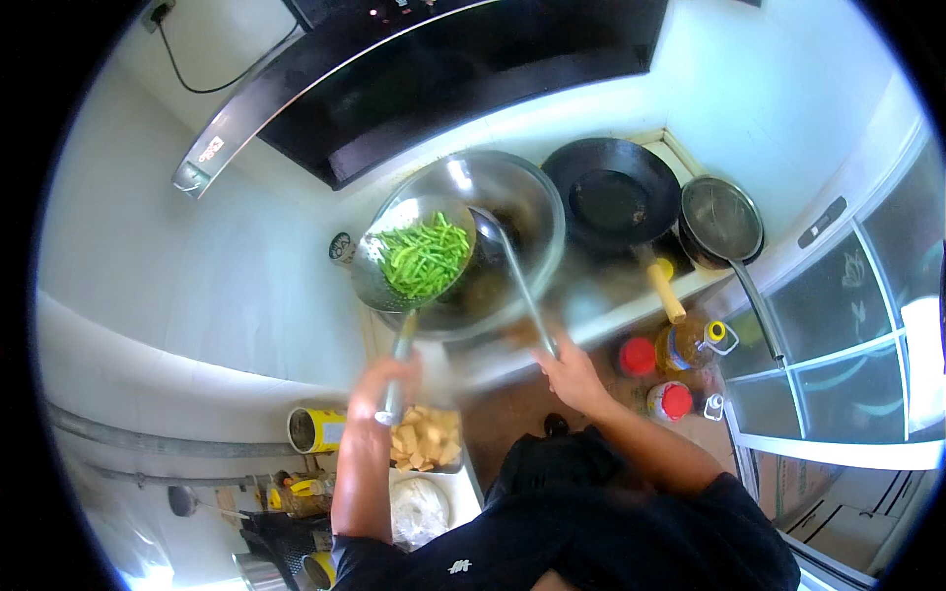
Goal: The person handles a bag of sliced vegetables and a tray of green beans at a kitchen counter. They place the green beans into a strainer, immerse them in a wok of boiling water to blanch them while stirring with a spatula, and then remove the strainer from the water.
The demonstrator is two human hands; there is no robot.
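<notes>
My left hand (384, 380) grips the metal handle of a perforated strainer ladle (369, 277). Cut green beans or similar green vegetable pieces (425, 255) lie heaped in its bowl. The strainer hangs tilted over the left side of a large steel wok or basin (543, 199), whose contents look dark and are blurred by steam. My right hand (573, 369) holds the long shaft of a metal ladle (521, 277); the ladle's head is over the middle of the wok, close beside the strainer.
Right of the wok sits a black frying pan (610, 196) with a wooden handle, then a fine sieve (720, 218) on a dark pot. Oil bottles (684, 347) and red-lidded jars (672, 401) stand lower right. A tray of yellowish chunks (425, 439) lies below my left hand. A range hood (473, 81) spans above.
</notes>
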